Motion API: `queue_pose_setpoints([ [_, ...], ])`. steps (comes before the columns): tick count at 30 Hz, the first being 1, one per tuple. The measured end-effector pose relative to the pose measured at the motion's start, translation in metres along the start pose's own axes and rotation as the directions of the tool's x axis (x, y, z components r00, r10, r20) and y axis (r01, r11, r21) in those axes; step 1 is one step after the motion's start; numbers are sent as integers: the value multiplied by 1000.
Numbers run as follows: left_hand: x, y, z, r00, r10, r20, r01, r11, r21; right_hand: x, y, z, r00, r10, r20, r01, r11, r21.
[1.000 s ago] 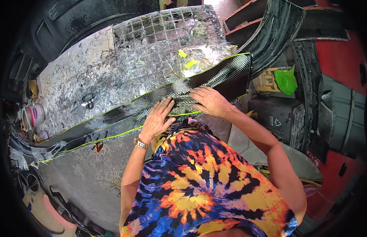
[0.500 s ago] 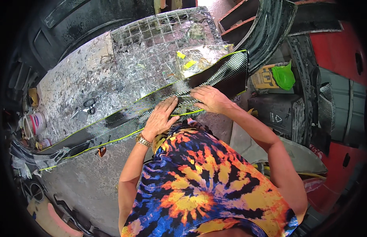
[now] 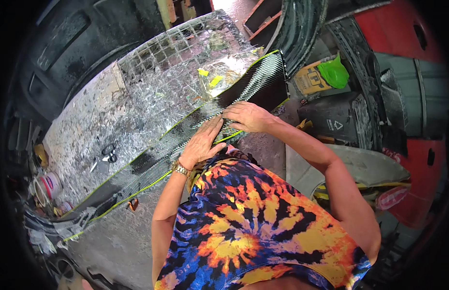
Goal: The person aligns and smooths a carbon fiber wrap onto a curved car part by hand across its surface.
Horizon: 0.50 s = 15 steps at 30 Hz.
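Observation:
A long strip of black woven carbon fibre cloth (image 3: 169, 149) with yellow-green edges runs slantwise from the lower left to the upper right, along the near side of the worktable. My left hand (image 3: 201, 142) lies flat on it near the middle, fingers stretched out, with a gold watch (image 3: 181, 167) at the wrist. Just right of it, my right hand (image 3: 247, 116) rests on the cloth, palm down, its fingertips by the left hand's. Neither hand grips anything. What lies beneath the cloth is mostly hidden.
Scissors (image 3: 107, 155) lie on the stained worktable (image 3: 137, 111), left of the cloth. A white and pink tub (image 3: 51, 186) stands at its left end. To the right are a yellow bag (image 3: 309, 83), a green plastic bag (image 3: 334, 72), a black bin (image 3: 334, 118) and red panels (image 3: 393, 29).
The view has shifted and turned slightly, so the table and cloth appear steeper. My right hand has come closer to the left, its fingers now next to the left fingertips.

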<state>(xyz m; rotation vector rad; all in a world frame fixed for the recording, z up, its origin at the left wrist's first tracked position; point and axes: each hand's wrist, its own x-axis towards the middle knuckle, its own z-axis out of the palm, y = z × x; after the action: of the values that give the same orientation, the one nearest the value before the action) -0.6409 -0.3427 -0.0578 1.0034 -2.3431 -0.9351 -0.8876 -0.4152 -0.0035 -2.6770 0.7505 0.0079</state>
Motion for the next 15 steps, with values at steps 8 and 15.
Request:
queue_pose_setpoints([
  [8,8,-6,1,999,-32,30,35,994,-99,-10,-4,-15,949,70,-306,-77,997,-12],
  [15,14,3,-5,997,21,74,-19,999,-36,-76,-39,-14,933,272,-234,-292,955,-55],
])
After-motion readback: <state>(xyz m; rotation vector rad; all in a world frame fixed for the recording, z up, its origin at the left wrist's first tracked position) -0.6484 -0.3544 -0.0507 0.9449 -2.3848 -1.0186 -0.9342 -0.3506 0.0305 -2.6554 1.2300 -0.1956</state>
